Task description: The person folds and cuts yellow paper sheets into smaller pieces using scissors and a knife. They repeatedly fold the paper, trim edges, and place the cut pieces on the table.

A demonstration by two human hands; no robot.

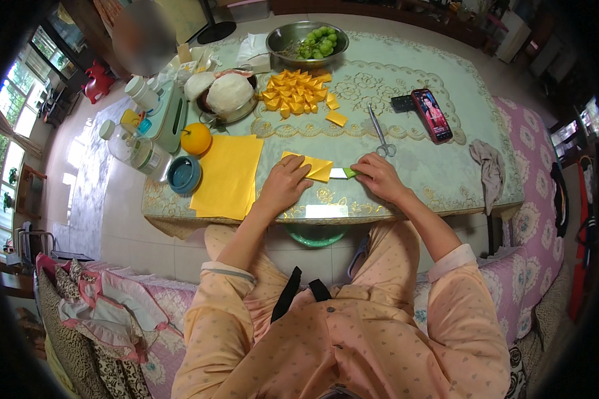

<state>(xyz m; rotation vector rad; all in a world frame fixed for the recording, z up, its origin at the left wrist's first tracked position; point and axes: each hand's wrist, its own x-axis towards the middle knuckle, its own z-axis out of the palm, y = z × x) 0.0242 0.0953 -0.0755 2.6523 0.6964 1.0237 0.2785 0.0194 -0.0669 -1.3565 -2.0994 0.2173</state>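
Observation:
My left hand [285, 184] presses a folded piece of yellow paper [320, 167] flat on the tablecloth. In my right hand [378, 175] is the green handle of a small knife [339, 173]. Its pale blade lies at the paper's right edge, and part of it may be hidden under the fold. A stack of yellow paper sheets [227, 174] lies left of my left hand. Beyond my hands sits a cluster of folded yellow paper pieces [295, 93], with two small flat ones to its right. Metal scissors [378, 128] lie just past my right hand.
A phone [432, 115] with a lit screen lies at the right, near a crumpled cloth [488, 169]. At the left stand a blue bowl [184, 174], an orange fruit [196, 138], a plastic bottle [139, 152] and a pot [227, 97]. Farther back is a metal bowl [284, 42] of grapes.

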